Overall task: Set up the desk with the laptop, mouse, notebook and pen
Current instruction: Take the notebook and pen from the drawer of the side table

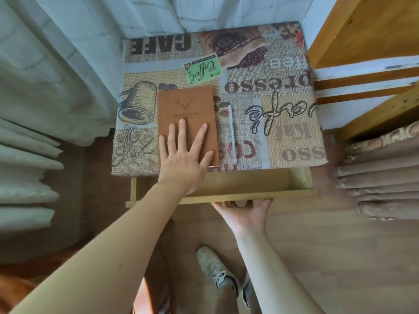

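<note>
A brown notebook point(184, 107) with a deer emblem lies on the left half of the small desk point(283, 105), which has a coffee-print cover. My left hand point(184, 152) rests flat on its near end, fingers spread and straight. A white pen point(231, 134) lies just right of the notebook, parallel to it. Below the desktop a wooden drawer point(238, 185) stands pulled out and looks bare inside. My right hand point(246, 210) grips the drawer's front edge from below, fingers curled under it. No laptop or mouse is in view.
Pale curtains point(45, 87) hang to the left and behind the desk. A wooden shelf unit point(367, 46) stands at the right, with folded brown fabric point(381, 177) stacked below it. My feet in sneakers point(213, 268) stand on the wooden floor in front of the drawer.
</note>
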